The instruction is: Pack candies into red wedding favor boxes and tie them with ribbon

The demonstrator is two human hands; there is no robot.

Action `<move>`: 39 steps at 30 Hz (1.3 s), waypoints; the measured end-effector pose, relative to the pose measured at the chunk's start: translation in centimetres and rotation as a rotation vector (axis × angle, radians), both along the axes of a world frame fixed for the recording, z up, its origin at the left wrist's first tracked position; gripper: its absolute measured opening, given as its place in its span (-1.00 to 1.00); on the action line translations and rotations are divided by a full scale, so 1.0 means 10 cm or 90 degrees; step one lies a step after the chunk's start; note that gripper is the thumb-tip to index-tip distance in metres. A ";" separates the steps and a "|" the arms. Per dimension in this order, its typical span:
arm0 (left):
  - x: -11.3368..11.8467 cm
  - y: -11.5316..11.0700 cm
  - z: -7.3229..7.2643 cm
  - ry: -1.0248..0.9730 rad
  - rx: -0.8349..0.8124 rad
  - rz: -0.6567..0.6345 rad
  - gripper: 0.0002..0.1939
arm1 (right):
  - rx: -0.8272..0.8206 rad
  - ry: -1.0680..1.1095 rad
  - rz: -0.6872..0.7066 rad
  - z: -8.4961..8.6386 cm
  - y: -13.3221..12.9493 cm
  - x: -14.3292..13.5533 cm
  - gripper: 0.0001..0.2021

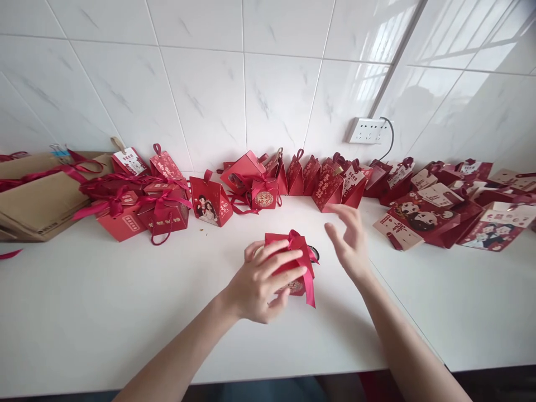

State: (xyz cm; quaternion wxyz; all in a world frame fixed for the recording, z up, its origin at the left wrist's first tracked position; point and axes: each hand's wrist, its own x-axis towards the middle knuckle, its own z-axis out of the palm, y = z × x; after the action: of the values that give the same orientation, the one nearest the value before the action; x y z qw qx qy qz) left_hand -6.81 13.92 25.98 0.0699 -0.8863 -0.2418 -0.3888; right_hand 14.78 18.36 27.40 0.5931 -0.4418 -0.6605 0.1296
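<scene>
A red box (296, 286) with gold print stands on the white table in the middle of the head view. A bright pink-red ribbon (309, 287) is on its top, one tail hanging down the front right side. My left hand (266, 279) lies over the box's left and upper side, fingers spread and partly hiding it. To the right of the box, my right hand (349, 243) is raised off it, fingers apart and holding nothing. Behind the box, a round black-rimmed object (314, 254) shows in part.
Red gift boxes (209, 204) line the tiled wall. A cardboard box (37, 209) holding ribbon stands at the left. More boxes (431, 215) are piled at the right. A power strip (368, 131) with a black cable is on the wall.
</scene>
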 end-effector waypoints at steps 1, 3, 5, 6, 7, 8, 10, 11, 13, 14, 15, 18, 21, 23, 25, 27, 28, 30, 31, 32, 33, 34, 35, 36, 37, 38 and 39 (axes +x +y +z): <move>0.04 -0.01 -0.01 0.013 0.042 0.007 -0.65 | -0.007 -0.064 0.053 0.00 -0.03 -0.03 -0.76; 0.11 -0.03 -0.05 0.006 0.118 0.027 -0.75 | -0.050 -0.146 0.168 -0.01 -0.06 -0.10 -0.78; 0.13 -0.02 -0.06 -0.028 0.166 0.035 -0.83 | -0.098 -0.179 0.237 -0.04 -0.07 -0.15 -0.78; 0.13 -0.02 -0.06 -0.047 0.172 0.028 -0.86 | -0.115 -0.182 0.247 -0.06 -0.07 -0.17 -0.80; 0.11 -0.01 -0.06 -0.067 0.162 0.015 -0.88 | -0.126 -0.178 0.245 -0.07 -0.06 -0.18 -0.83; 0.08 0.01 -0.05 -0.095 0.138 -0.001 -0.89 | -0.135 -0.167 0.236 -0.08 -0.05 -0.19 -0.84; 0.01 0.05 -0.03 -0.189 0.067 -0.027 -0.87 | -0.162 -0.120 0.218 -0.10 -0.04 -0.17 -0.80; -0.03 0.07 -0.02 -0.257 0.026 -0.033 -0.86 | -0.183 -0.088 0.212 -0.10 -0.03 -0.16 -0.77; -0.09 0.13 0.00 -0.421 -0.053 -0.005 -0.87 | -0.230 -0.032 0.213 -0.10 -0.02 -0.13 -0.73; -0.11 0.16 0.01 -0.503 -0.091 0.024 -0.90 | -0.249 -0.016 0.216 -0.10 -0.02 -0.11 -0.72; -0.13 0.18 0.03 -0.577 -0.133 0.053 -0.94 | -0.258 -0.009 0.219 -0.10 -0.02 -0.10 -0.71; -0.16 0.25 0.06 -0.723 -0.273 0.092 -0.87 | -0.248 -0.044 0.227 -0.09 -0.02 -0.11 -0.73; -0.18 0.31 0.08 -0.795 -0.375 0.062 -0.81 | -0.230 -0.122 0.235 -0.07 -0.03 -0.15 -0.79; -0.21 0.34 0.09 -0.835 -0.407 0.063 -0.80 | -0.234 -0.133 0.236 -0.07 -0.04 -0.17 -0.79; -0.23 0.38 0.09 -0.879 -0.417 0.076 -0.78 | -0.248 -0.084 0.236 -0.06 -0.05 -0.17 -0.77; -0.27 0.41 0.10 -0.921 -0.417 0.085 -0.77 | -0.266 -0.014 0.242 -0.04 -0.07 -0.17 -0.75; -0.28 0.42 0.10 -0.938 -0.416 0.086 -0.76 | -0.274 0.020 0.247 -0.03 -0.08 -0.16 -0.73; -0.30 0.44 0.09 -0.958 -0.417 0.089 -0.77 | -0.293 0.075 0.259 -0.01 -0.09 -0.16 -0.70; -0.31 0.45 0.09 -0.962 -0.419 0.093 -0.78 | -0.304 0.095 0.261 -0.01 -0.09 -0.16 -0.69; -0.32 0.46 0.08 -0.963 -0.422 0.098 -0.79 | -0.315 0.109 0.263 0.00 -0.09 -0.16 -0.68; -0.32 0.47 0.07 -0.963 -0.424 0.102 -0.80 | -0.325 0.119 0.263 0.00 -0.09 -0.16 -0.67; -0.33 0.48 0.06 -0.962 -0.425 0.107 -0.80 | -0.333 0.124 0.261 0.00 -0.09 -0.16 -0.67; -0.33 0.49 0.04 -0.961 -0.426 0.111 -0.80 | -0.337 0.128 0.258 0.00 -0.09 -0.15 -0.66; -0.34 0.50 0.03 -0.961 -0.426 0.116 -0.80 | -0.337 0.132 0.256 0.00 -0.09 -0.15 -0.66; -0.35 0.51 0.02 -0.963 -0.424 0.122 -0.80 | -0.337 0.137 0.257 0.00 -0.09 -0.15 -0.66; -0.35 0.52 0.01 -0.966 -0.419 0.128 -0.80 | -0.338 0.144 0.261 0.00 -0.09 -0.14 -0.66; -0.37 0.53 0.00 -0.971 -0.415 0.134 -0.80 | -0.343 0.152 0.272 -0.01 -0.09 -0.13 -0.66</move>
State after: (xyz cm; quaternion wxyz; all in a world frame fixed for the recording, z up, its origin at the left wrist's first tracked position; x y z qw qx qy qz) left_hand -10.46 19.20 25.99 -0.3368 -0.3289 -0.4045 -0.7841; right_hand 13.49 17.49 27.34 0.4879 -0.4158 -0.6061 0.4708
